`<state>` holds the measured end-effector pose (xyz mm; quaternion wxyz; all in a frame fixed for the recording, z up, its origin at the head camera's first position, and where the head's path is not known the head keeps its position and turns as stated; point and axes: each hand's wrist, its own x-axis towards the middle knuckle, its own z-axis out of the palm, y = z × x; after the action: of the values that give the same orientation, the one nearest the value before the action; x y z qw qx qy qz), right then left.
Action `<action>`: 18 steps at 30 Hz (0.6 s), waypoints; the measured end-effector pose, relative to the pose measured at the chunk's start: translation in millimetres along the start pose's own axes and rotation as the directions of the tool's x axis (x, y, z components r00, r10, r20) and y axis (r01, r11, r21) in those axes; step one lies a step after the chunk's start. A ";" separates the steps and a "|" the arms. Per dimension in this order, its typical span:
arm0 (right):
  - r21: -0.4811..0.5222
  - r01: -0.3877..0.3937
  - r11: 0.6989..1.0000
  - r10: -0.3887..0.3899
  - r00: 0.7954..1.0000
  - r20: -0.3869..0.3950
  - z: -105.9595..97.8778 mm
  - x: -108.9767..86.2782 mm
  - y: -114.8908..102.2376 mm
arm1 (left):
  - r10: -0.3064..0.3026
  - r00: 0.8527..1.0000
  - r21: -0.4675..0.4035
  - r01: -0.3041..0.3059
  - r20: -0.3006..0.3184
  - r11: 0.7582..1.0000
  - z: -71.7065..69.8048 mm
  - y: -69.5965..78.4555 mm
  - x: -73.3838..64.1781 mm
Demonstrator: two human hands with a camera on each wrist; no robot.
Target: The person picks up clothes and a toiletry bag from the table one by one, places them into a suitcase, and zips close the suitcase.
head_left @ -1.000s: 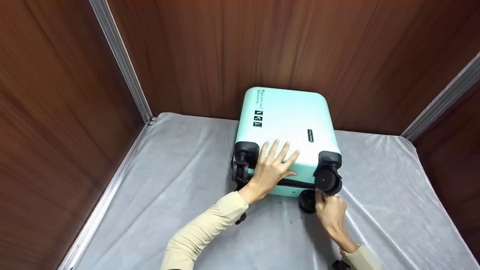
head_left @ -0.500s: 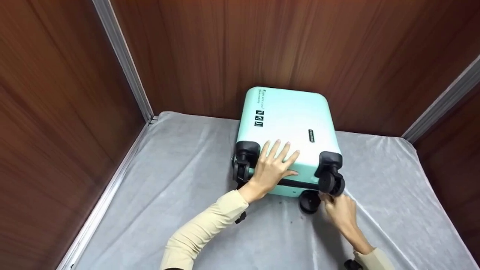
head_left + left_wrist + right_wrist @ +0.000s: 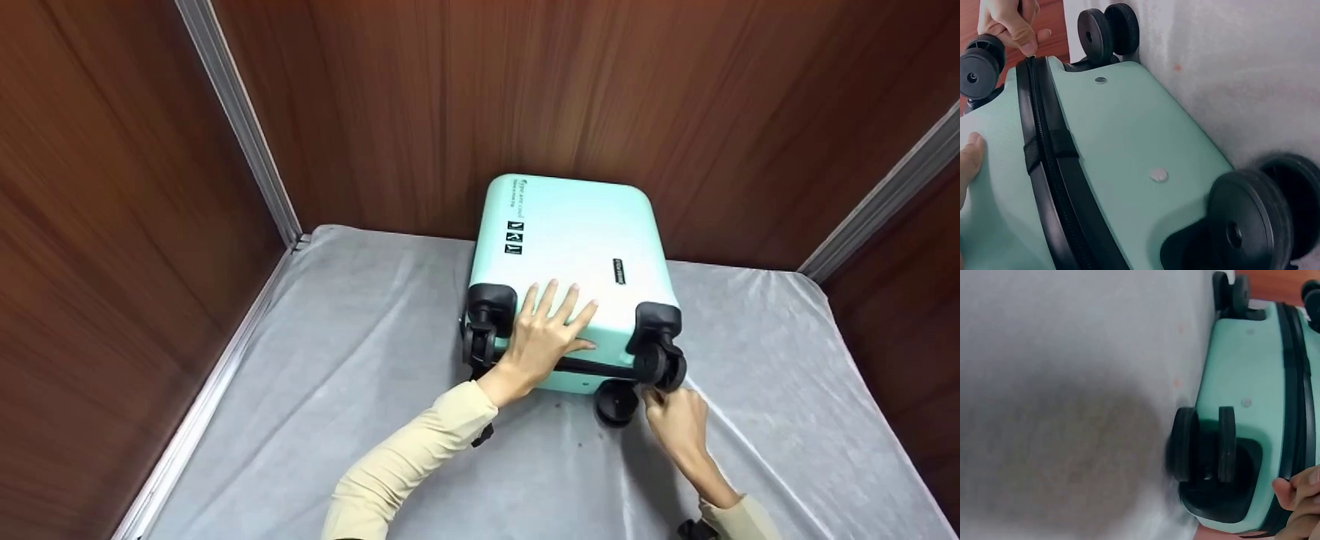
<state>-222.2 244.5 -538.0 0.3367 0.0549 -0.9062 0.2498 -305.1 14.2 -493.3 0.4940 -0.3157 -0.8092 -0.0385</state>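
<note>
A mint-green hard-shell suitcase [image 3: 577, 217] lies flat, its wheeled end facing me. My left hand [image 3: 538, 341] rests spread on the top shell near that end, fingers straight; a fingertip [image 3: 971, 160] shows in the left wrist view. Between the two shells runs a black zipper [image 3: 1044, 129]. At the right corner, behind a wheel [image 3: 654, 364], my right hand [image 3: 681, 424] has its fingers curled at the zipper. The left wrist view shows thumb and finger pinching at the zipper line; the zipper pull itself is mostly hidden by them. In the right wrist view this hand [image 3: 1304, 500] shows at the lower right.
Grey cloth [image 3: 375, 315] covers the surface under the suitcase. Brown wood-grain panels [image 3: 375, 112] stand behind and on both sides, joined by metal strips [image 3: 247, 120]. Black double wheels, such as one lower wheel [image 3: 616, 403], stick out from the suitcase's near end.
The right hand has shifted a little to the right around the corner, and the upper right wheel has swivelled. My left hand stays in place on the shell.
</note>
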 end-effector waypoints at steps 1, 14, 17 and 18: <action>0.004 0.003 1.000 -0.003 1.000 -0.004 0.9 -0.1 -1.4 | -0.003 1.000 0.003 0.003 0.001 1.000 -0.5 -0.4 0.2; -0.105 -0.092 0.990 0.110 0.977 0.183 -14.2 18.2 26.5 | 0.029 1.000 -0.037 -0.029 -0.011 0.999 -0.3 -6.2 2.5; -0.130 -0.079 0.988 0.102 0.978 0.182 -14.5 26.6 36.0 | 0.027 1.000 -0.027 -0.027 -0.005 0.999 -0.2 -6.9 1.2; -0.132 -0.074 0.988 0.097 0.979 0.177 -14.3 28.9 39.1 | 0.027 1.000 -0.027 -0.027 -0.006 0.999 0.3 -7.0 0.2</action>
<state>-246.4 287.4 -526.5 0.2437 0.0175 -0.9487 0.2005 -309.2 8.7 -491.5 0.4924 -0.3330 -0.8030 -0.0437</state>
